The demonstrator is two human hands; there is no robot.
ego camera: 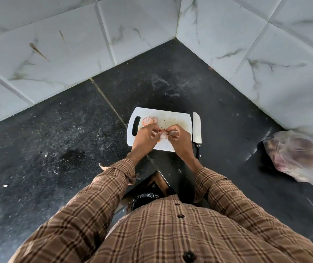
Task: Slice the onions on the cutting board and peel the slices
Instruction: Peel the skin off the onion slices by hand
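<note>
A white cutting board lies on the black counter in the corner. Two onion slices rest near its handle slot at the far left. Over the board's near half, my left hand and my right hand both pinch one onion slice between them. My right fingertips hold a strip of its skin at the slice's right edge. A knife lies on the counter along the board's right side, blade pointing away, touched by neither hand.
A clear plastic bag holding onions sits on the counter at the right. White marble-tiled walls meet in a corner behind the board. The black counter stretches left. A dark bin opening shows below the counter edge near my body.
</note>
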